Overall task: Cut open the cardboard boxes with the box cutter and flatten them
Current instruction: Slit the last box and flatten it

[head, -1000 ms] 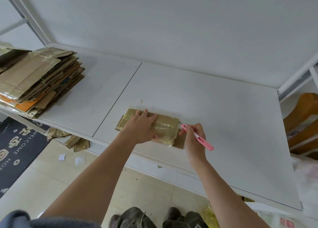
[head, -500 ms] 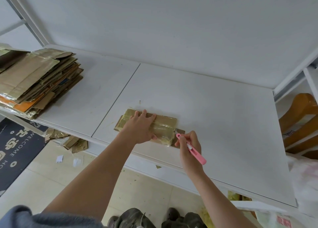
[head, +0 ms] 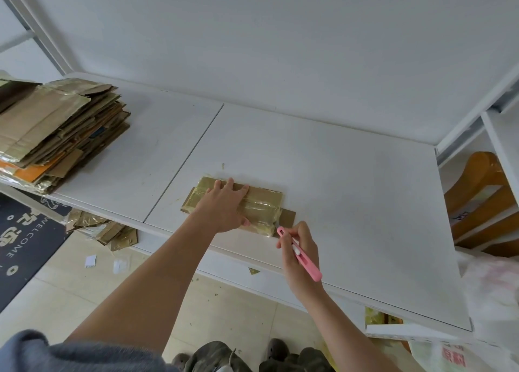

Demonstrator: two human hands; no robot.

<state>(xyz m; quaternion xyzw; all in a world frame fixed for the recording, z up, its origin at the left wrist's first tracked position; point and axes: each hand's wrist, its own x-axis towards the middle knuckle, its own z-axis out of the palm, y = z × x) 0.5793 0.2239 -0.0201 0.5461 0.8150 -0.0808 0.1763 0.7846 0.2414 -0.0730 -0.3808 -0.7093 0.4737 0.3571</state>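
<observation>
White wall fills the top of the frame, and below it a white worktop [head: 351,175] runs from the left edge to the lower right, a seam dividing it into two panels. At the upper left of the worktop sits a tall stack of flattened cardboard [head: 56,130], some sheets shiny with tape, one orange. Beige floor tiles [head: 70,282] show at the lower left, with a dark welcome mat [head: 19,239] at the left edge, cardboard scraps [head: 106,231] under the worktop's front edge and bits of white paper nearby. A wooden chair [head: 483,192] stands at the right edge of the frame.

Near the middle of the frame, close to the worktop's front edge, lies a small, flat cardboard box [head: 261,209] wrapped in glossy tape, one brown flap sticking out at its right end. The left hand [head: 224,209] lies flat on the box's left half, fingers [head: 230,185] straight and slightly spread, pressing down, thumb at the near edge.

The right hand [head: 300,248] is just right of and below the box's near right corner. Its fingers are curled tight around a pink box cutter [head: 299,252], held like a pen; the tip points up and left to the box's corner, though whether the blade touches it cannot be told.
</observation>
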